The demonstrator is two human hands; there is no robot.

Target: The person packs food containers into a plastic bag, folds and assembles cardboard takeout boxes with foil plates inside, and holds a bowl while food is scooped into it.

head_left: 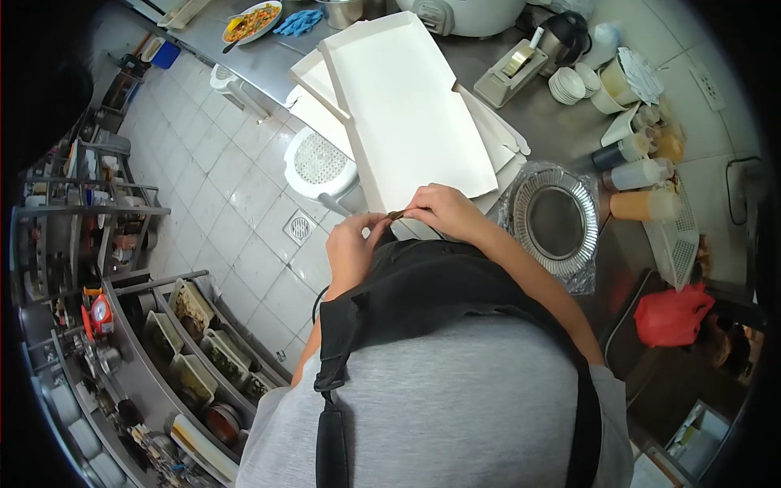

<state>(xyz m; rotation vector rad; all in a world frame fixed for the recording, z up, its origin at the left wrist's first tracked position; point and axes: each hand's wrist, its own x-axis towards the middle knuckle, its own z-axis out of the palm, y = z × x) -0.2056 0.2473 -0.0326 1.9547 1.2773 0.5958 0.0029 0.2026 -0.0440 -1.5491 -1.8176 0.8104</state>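
Observation:
My left hand and my right hand meet in front of my black apron. Their fingertips pinch a small, thin brown thing between them, too small to name. Just beyond the hands lies an open white cardboard box, its near end close to my fingers. More white cardboard sticks out beneath it. Right of my right forearm sits a round foil tray in clear plastic wrapping.
A tape dispenser, small white bowls and sauce bottles line the counter's right side. A plate of chopped food and blue gloves are at the back. Left stand a white stool and food containers.

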